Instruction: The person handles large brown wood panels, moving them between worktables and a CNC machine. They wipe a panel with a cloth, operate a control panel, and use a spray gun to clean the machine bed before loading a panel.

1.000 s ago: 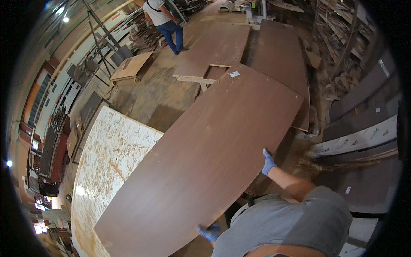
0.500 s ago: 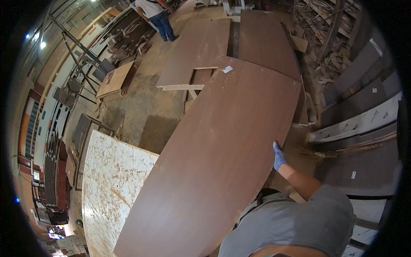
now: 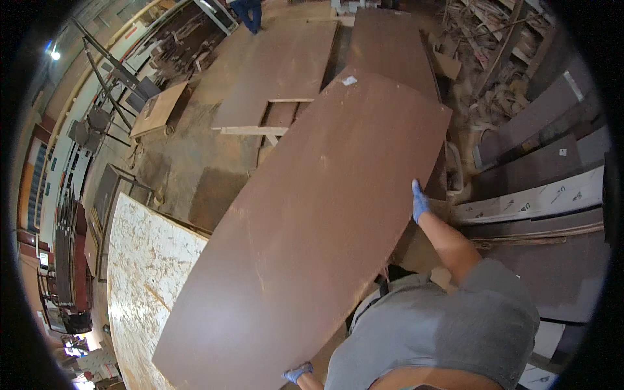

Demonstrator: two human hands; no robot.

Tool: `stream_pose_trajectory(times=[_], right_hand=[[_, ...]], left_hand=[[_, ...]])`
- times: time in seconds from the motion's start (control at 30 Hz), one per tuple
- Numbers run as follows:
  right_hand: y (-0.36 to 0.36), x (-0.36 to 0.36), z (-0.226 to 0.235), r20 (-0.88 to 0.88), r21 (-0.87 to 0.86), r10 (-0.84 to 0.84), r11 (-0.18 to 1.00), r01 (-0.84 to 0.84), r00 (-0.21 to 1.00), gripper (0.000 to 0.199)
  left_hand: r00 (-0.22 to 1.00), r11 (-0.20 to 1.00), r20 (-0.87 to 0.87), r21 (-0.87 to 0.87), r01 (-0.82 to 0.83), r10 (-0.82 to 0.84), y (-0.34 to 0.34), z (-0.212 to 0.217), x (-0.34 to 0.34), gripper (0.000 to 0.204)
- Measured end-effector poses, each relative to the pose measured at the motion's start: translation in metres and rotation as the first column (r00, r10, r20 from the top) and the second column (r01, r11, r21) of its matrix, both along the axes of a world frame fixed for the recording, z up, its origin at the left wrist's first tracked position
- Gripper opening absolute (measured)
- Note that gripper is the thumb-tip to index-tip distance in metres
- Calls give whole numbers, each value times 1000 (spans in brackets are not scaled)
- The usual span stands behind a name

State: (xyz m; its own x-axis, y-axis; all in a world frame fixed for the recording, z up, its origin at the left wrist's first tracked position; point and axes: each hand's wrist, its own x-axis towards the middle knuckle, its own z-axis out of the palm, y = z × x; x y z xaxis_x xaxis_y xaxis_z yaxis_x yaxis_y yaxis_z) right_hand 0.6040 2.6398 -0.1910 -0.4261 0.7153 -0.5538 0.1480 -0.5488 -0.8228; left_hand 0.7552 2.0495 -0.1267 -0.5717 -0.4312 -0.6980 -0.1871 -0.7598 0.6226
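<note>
A large brown wood-look panel [image 3: 305,214] stretches diagonally across the middle, its long near side toward my body. My right hand [image 3: 420,203], in a blue glove, grips this edge near the far right corner, its other fingers hidden by the edge. Lower down, my left hand [image 3: 298,372], also gloved in blue, holds the near edge close to the bottom of the view. The panel's far end overlaps another brown panel [image 3: 390,49], and its left side lies over a scuffed white board [image 3: 146,250]. A small white label [image 3: 349,80] sits at the far end.
Beyond lies another brown panel [image 3: 279,71] with a rectangular cutout. Panels and boards [image 3: 533,201] lean along the right, below a rack of scraps [image 3: 504,84]. On the left are a metal frame [image 3: 117,185] and a low cart [image 3: 159,110]. A person's legs [image 3: 247,14] show at the top.
The brown panel's near side has risen and the panel has shifted slightly left in view. My left hand has come into view at its edge. My right hand appears higher in the picture.
</note>
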Motion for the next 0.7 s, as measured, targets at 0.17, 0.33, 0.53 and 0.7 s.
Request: stream_pose_trajectory(times=[0.17,0.33,0.53,0.7], right_hand=[[92,7,-45,-126,-194,29,980,-53,992,76],[13,39,-34,-81,-522,270,809,-271,960,77],[-90,72,-22,-135,-623,454,653,-432,881,68],[-133,51,-8,-85,-595,413,709,-378,907,55]], left_hand=[[1000,994,26,108,6,-9,74,6,-12,45],[998,970,50,240,-40,29,155,-13,-36,45],[977,843,-8,504,188,-213,244,-27,-62,46],[922,756,-33,562,336,-385,282,-10,-59,50]])
